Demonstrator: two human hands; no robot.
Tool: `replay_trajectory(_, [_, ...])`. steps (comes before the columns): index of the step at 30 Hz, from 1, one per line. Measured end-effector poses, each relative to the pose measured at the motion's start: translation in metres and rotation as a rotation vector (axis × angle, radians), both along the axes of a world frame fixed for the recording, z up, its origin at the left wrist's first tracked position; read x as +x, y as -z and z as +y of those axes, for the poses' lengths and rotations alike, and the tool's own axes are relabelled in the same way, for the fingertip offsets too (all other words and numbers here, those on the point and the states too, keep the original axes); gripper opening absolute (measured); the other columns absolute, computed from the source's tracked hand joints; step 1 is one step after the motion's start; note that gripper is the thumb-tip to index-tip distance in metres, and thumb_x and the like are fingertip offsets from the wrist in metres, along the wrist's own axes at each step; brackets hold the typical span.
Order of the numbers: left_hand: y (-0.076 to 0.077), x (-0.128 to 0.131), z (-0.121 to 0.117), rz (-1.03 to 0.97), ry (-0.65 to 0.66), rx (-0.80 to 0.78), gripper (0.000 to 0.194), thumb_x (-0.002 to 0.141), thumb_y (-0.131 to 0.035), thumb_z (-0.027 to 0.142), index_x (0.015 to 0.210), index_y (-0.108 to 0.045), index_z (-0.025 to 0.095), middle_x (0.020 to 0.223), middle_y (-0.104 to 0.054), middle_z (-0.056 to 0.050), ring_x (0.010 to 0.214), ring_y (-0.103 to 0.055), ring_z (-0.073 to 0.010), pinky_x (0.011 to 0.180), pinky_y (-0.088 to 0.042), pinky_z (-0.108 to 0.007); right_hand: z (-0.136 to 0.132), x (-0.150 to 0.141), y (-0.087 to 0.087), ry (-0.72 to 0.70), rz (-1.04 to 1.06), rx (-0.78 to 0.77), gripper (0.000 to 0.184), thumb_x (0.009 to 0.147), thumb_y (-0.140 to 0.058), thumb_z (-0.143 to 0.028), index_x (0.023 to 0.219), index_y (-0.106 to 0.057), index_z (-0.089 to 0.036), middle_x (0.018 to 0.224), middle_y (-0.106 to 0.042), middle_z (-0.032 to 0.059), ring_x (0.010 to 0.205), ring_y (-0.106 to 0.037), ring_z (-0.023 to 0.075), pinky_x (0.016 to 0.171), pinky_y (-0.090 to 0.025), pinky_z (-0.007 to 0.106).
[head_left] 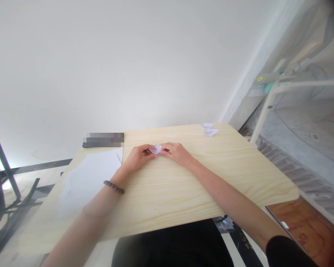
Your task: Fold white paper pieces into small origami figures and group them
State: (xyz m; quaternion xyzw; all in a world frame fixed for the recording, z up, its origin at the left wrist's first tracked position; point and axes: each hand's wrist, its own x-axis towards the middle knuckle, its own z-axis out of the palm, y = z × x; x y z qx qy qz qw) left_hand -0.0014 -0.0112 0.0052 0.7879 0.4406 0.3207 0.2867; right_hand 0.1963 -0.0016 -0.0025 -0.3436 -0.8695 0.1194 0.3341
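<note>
A small folded piece of white paper [156, 150] is held between my two hands, just above or on the table near its middle. My left hand [140, 156] pinches its left side with thumb and fingers, a dark bead bracelet [114, 186] round the wrist. From the right, my right hand [176, 152] grips the other side in the same way. The fingertips cover the paper's ends, so only its middle shows. Two folded white paper pieces [210, 131] lie at the back right of the table.
White paper sheets [91, 181] lie on the left of the pale wooden table [161, 196], partly under my left forearm. A dark, pixelated object [103, 140] rests at the back left edge. A white wall [156, 66] stands behind; a white metal frame [264, 115] is at right.
</note>
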Motion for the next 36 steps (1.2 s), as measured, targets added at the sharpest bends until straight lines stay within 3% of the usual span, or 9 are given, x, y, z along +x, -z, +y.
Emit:
replay_trajectory(7, [0.001, -0.0004, 0.0007, -0.12, -0.061, -0.041, 0.036, 0.064, -0.063, 0.043, 0.083, -0.06, 0.014, 0.086, -0.065, -0.007, 0.074, -0.061, -0.0169, 0.07, -0.049, -0.029, -0.002, 0.0002, -0.0012, -0.023, 0.126, -0.044, 0.012, 0.078, -0.05, -0.024, 0.08, -0.06, -0.017, 0.1, -0.061, 0.0052, 0.082, -0.058, 0.0118, 0.077, -0.044, 0.024])
replay_trajectory(14, [-0.0049, 0.0018, -0.0031, -0.173, -0.156, -0.008, 0.032, 0.064, -0.064, 0.042, 0.078, -0.061, 0.014, 0.082, -0.066, -0.006, 0.071, -0.061, -0.0166, 0.068, -0.049, -0.029, -0.0018, -0.0034, 0.0009, -0.031, 0.257, -0.092, 0.011, 0.076, -0.051, -0.023, 0.078, -0.059, -0.016, 0.095, -0.063, 0.005, 0.076, -0.059, 0.0111, 0.07, -0.048, 0.022])
replay_trajectory(22, [-0.0023, -0.0048, 0.0021, -0.059, 0.06, 0.153, 0.033, 0.065, -0.064, 0.037, 0.091, -0.061, 0.016, 0.098, -0.06, -0.008, 0.081, -0.059, -0.017, 0.076, -0.049, -0.031, -0.0028, -0.0009, 0.0007, -0.049, 0.17, -0.027, 0.013, 0.076, -0.048, -0.017, 0.082, -0.059, -0.017, 0.095, -0.063, 0.0047, 0.081, -0.059, 0.0116, 0.077, -0.045, 0.024])
replay_trajectory(26, [-0.0004, -0.0055, 0.0022, 0.026, 0.03, 0.227, 0.024, 0.072, -0.057, 0.034, 0.088, -0.061, 0.017, 0.094, -0.061, -0.007, 0.08, -0.059, -0.0165, 0.075, -0.049, -0.03, -0.0015, -0.0019, 0.0021, -0.063, 0.098, -0.001, 0.01, 0.075, -0.05, -0.018, 0.08, -0.058, -0.018, 0.102, -0.06, 0.0051, 0.093, -0.057, 0.0136, 0.083, -0.043, 0.026])
replay_trajectory(31, [0.0002, -0.0045, -0.0002, 0.065, 0.021, 0.265, 0.019, 0.076, -0.052, 0.032, 0.084, -0.061, 0.018, 0.095, -0.06, -0.006, 0.075, -0.059, -0.0143, 0.069, -0.05, -0.027, -0.0004, -0.0018, 0.0031, -0.032, 0.043, -0.029, 0.014, 0.074, -0.053, -0.02, 0.088, -0.057, -0.018, 0.082, -0.063, 0.0017, 0.079, -0.059, 0.0126, 0.076, -0.044, 0.025])
replay_trajectory(36, [-0.0027, -0.0043, -0.0014, 0.097, 0.027, 0.32, 0.017, 0.077, -0.052, 0.031, 0.081, -0.061, 0.018, 0.093, -0.06, -0.005, 0.078, -0.058, -0.0135, 0.07, -0.048, -0.025, -0.0016, -0.0001, 0.0006, 0.0, 0.02, -0.035, 0.006, 0.077, -0.051, -0.021, 0.079, -0.055, -0.018, 0.08, -0.063, 0.0018, 0.074, -0.059, 0.0118, 0.071, -0.043, 0.023])
